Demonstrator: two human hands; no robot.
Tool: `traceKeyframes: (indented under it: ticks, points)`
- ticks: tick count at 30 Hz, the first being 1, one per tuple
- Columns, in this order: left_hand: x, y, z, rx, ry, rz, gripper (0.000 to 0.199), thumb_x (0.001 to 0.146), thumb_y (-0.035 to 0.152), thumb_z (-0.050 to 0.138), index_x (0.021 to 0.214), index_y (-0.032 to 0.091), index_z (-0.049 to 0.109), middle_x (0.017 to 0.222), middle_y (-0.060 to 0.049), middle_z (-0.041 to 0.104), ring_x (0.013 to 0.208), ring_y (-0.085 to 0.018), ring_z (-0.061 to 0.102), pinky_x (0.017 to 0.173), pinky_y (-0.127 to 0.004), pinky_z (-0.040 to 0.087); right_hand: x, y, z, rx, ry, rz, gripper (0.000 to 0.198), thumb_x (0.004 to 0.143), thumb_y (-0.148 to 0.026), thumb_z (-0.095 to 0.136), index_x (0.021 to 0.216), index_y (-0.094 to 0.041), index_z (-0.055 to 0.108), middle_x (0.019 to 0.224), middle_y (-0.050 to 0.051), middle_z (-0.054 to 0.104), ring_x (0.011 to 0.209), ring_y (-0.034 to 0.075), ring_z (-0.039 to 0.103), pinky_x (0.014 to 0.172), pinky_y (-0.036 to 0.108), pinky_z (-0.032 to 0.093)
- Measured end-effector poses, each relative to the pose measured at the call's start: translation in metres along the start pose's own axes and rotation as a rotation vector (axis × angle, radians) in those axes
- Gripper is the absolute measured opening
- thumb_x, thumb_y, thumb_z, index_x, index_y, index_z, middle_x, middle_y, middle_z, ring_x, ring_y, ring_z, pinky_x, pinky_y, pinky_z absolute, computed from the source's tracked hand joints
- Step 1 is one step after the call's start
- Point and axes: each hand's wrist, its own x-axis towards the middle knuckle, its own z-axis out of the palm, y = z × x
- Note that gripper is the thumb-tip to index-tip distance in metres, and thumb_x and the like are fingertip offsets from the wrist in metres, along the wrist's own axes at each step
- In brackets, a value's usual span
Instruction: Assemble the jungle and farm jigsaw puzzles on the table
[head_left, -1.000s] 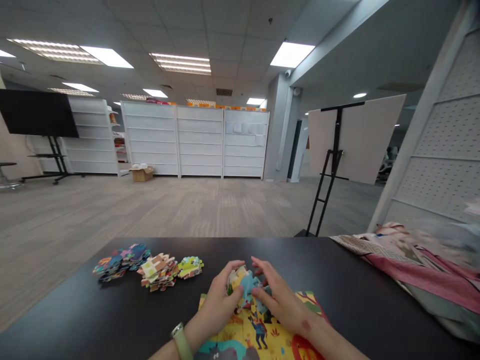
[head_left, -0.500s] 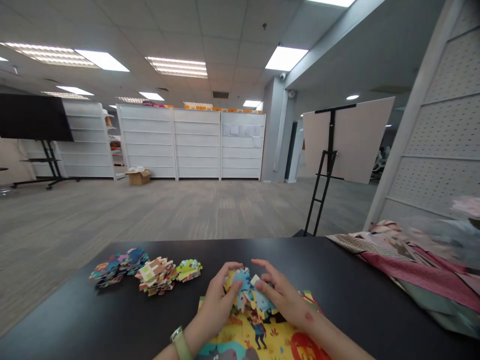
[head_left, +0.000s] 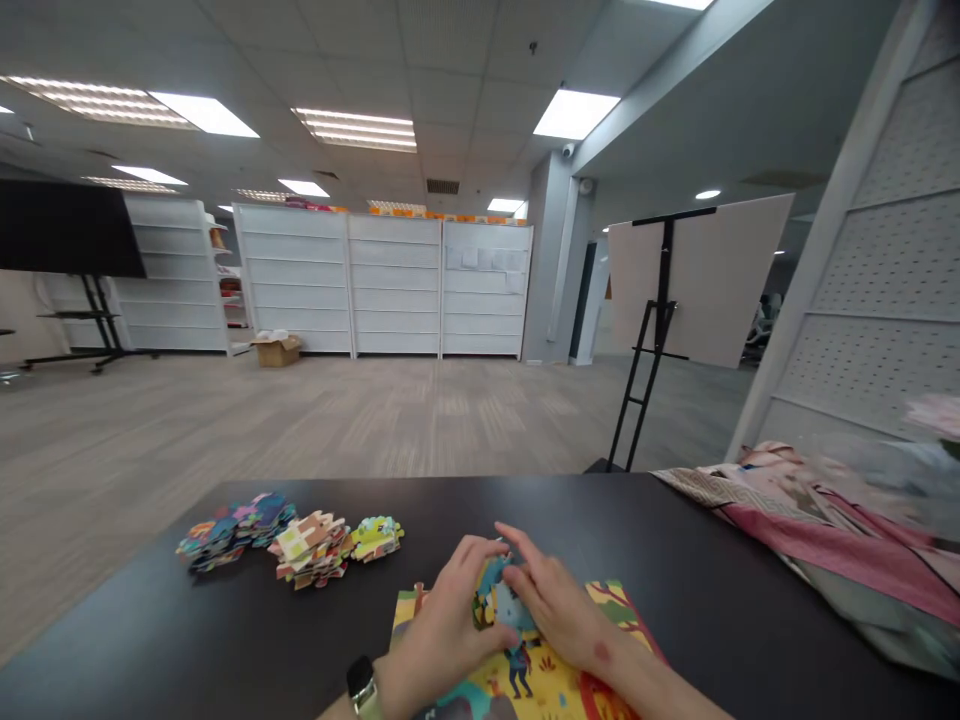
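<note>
Yellow card, bright as a banana, lies on the black desk (head_left: 187, 640) as a jigsaw picture (head_left: 551, 685), and a small bunch of blue jigsaw pieces (head_left: 508, 608) is at its far part, between the two hands. Watching from far off, I see the left hand (head_left: 450, 615) curved around one side, its thumb spread well away from its fingers. The right hand (head_left: 555, 600) comes in from the other side, with one finger poking forward and its thumb by the blue pieces. I cannot tell if it pinches one, as too much is hidden.

I think the bunch could slip apart if one hand pushes harder than the other, because loose pieces slide easily. The left thumb is low over the picture, so a bump there might shift some of it. A piece under a palm could also get missed, since I cannot see there.

The pieces look mostly light blue, with a little yellow on their left side; their drawings are too covered to make out. The picture has a little figure in blue and a red patch.

Off to the left, well apart, sit a dark blue heap (head_left: 261, 520), a cream and brown heap (head_left: 311, 550) and a green heap (head_left: 377, 538)
</note>
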Motion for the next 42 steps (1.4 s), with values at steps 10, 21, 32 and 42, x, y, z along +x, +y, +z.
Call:
traceKeyframes:
  ticks: [10,21,32,42]
  points:
    - [-0.001,-0.006,-0.020,0.043,0.121,-0.056,0.053,0.074,0.005,0.054,0.123,0.024,0.058,0.124,-0.007,0.064,0.118,-0.027,0.058,0.106,-0.041,0.043,-0.039,0.047,-0.075,-0.456,0.142,0.101,0.036,0.100,-0.039,0.041,0.104,-0.023,0.073,0.100,0.010,0.070,0.095,0.027,0.064,0.085,0.038,0.048]
    - [-0.006,-0.006,-0.018,0.077,0.037,0.058,0.050,0.078,0.006,0.052,0.124,0.025,0.058,0.124,-0.006,0.063,0.117,-0.025,0.060,0.103,-0.038,0.046,-0.066,0.060,-0.063,-0.378,0.492,0.331,0.038,0.103,-0.049,0.028,0.085,-0.024,0.050,0.071,0.001,0.058,0.064,0.020,0.057,0.062,0.030,0.040]
    - [-0.006,-0.011,-0.020,0.097,0.033,0.086,0.045,0.080,0.012,0.052,0.124,0.024,0.058,0.125,-0.007,0.065,0.117,-0.026,0.061,0.104,-0.041,0.048,-0.129,0.020,-0.074,-0.300,0.135,0.288,0.037,0.084,-0.041,0.065,0.117,-0.023,0.068,0.123,0.009,0.062,0.114,0.026,0.056,0.104,0.038,0.042]
    - [-0.007,-0.008,-0.022,0.090,0.029,0.108,0.043,0.081,0.012,0.052,0.122,0.024,0.059,0.123,-0.007,0.065,0.116,-0.026,0.061,0.103,-0.039,0.048,-0.117,0.029,-0.082,-0.078,0.222,0.415,0.030,0.074,-0.032,0.070,0.097,-0.021,0.055,0.083,-0.002,0.063,0.079,0.019,0.060,0.071,0.028,0.048]
